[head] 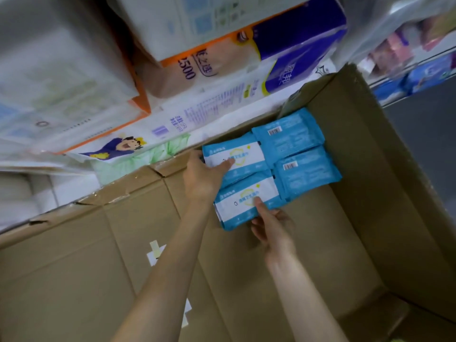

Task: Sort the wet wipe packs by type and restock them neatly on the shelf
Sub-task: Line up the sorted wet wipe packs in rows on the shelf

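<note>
Wet wipe packs: four blue ones sit in the far corner of an open cardboard box (357,149), laid flat in a two-by-two block, edges touching. Two show the white front label: upper front-facing pack (234,156) and lower front-facing pack (246,198). Two lie barcode side up: upper back-facing pack (288,137) and lower back-facing pack (308,172), against the box wall side. Left hand (204,176) grips the upper front-facing pack at its near edge, thumb flat on the white label, other fingers hidden behind the pack. Right hand (274,230) holds the lower front-facing pack by its bottom edge, one finger pressed on the label, remaining fingers curled under it. Can't tell whether either pack is lifted or resting on the box floor. Rest of the box floor is bare cardboard with a strip of white tape (155,250) on the centre seam. Beyond the box rim, bulk toilet paper bundles are stacked: an orange-edged bundle (197,67) printed "2500" and a purple bundle (301,45) beside it. Blurred packaged goods on shelving (407,65) at upper right.
</note>
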